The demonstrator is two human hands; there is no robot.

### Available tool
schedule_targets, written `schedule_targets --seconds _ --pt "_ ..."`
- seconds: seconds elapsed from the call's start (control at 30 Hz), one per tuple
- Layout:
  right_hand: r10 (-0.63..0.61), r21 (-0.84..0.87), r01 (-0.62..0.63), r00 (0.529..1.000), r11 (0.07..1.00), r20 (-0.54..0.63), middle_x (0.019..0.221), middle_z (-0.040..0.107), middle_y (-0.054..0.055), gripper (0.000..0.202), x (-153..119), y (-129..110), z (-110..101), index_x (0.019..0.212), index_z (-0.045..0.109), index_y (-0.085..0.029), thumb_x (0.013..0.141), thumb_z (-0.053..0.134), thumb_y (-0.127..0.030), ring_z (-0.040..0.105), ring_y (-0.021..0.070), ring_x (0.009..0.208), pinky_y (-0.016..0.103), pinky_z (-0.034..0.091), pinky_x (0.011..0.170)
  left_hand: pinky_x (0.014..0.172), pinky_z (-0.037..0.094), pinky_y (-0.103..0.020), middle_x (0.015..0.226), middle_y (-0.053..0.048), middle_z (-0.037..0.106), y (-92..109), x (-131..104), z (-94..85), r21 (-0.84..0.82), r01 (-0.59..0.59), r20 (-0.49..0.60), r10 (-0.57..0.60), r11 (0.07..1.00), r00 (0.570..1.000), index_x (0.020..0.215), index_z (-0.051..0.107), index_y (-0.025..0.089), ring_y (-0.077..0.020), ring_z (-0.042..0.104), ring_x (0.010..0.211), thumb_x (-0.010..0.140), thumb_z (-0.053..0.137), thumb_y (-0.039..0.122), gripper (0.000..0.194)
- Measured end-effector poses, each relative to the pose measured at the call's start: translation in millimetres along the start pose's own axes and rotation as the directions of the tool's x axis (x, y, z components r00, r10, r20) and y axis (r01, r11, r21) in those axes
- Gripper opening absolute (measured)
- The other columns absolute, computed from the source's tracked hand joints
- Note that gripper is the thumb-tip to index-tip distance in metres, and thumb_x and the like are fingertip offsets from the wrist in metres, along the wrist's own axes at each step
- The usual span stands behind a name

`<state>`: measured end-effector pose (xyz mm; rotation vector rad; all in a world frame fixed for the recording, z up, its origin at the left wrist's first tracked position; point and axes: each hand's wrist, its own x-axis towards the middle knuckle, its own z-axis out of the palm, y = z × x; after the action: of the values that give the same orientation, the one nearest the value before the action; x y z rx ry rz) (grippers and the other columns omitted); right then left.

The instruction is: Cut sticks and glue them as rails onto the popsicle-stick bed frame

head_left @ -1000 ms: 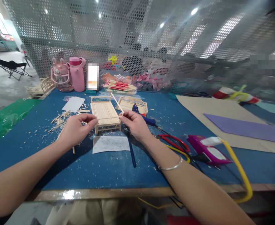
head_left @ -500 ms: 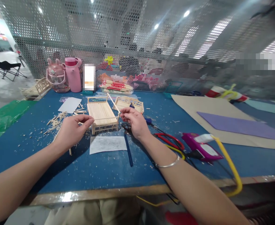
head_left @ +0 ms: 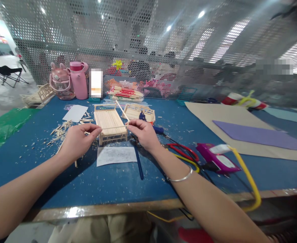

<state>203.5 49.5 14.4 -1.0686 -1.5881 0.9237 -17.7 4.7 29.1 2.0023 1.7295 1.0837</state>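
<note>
A small bed-like frame made of thin wooden sticks (head_left: pixel 109 118) stands on the blue tabletop in front of me. Across its near end runs a thin wooden stick (head_left: pixel 114 127). My left hand (head_left: pixel 80 140) pinches the stick's left end between thumb and forefinger. At the other end, my right hand (head_left: pixel 144 133) has its fingertips closed on the stick by the frame's right corner. Another thin stick slants up along the frame's right side. The right fingers partly hide that corner. A white paper (head_left: pixel 116 156) lies just below the frame.
Cut stick pieces (head_left: pixel 62 128) and crumbs lie left of the frame. A second stick model (head_left: pixel 148 114) sits behind my right hand. To the right are a purple device (head_left: pixel 217 158), cables and a purple sheet (head_left: pixel 257 135). Pink bottles (head_left: pixel 79 81) stand at the back by a perforated panel.
My right hand has shifted slightly left and its fingertips have closed at the stick's right end. My left hand has stayed in place.
</note>
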Motion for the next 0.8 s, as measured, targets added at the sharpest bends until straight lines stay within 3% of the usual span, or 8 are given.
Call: schedule_targets --seconds 0.43,0.8 --pt "-0.031 -0.055 0.032 0.999 0.998 0.031 0.07 0.059 0.001 0.016 1.5 1.7 0.8 0.075 0.061 -0.018 0.07 0.06 -0.034 0.05 0.0119 0.064 0.029 0.041 0.065 0.062 0.047 -0.027 0.067 -0.001 0.07 1.7 -0.1 0.6 -0.003 0.006 -0.022 -0.006 1.0 1.0 0.078 0.071 0.022 -0.0167 0.059 0.057 0.078 0.054 0.043 0.027" --pt "-0.023 0.057 0.019 0.997 0.998 0.077 0.069 0.057 -0.001 0.017 1.9 3.2 -1.4 0.078 0.064 -0.019 0.063 0.057 -0.023 0.051 0.0122 0.066 0.028 0.041 0.067 0.063 0.047 -0.027 0.071 -0.001 0.072 0.7 0.1 0.3 0.005 -0.02 -0.023 0.021 1.0 1.0 0.078 0.071 0.023 -0.0178 0.061 0.061 0.078 0.053 0.042 0.026"
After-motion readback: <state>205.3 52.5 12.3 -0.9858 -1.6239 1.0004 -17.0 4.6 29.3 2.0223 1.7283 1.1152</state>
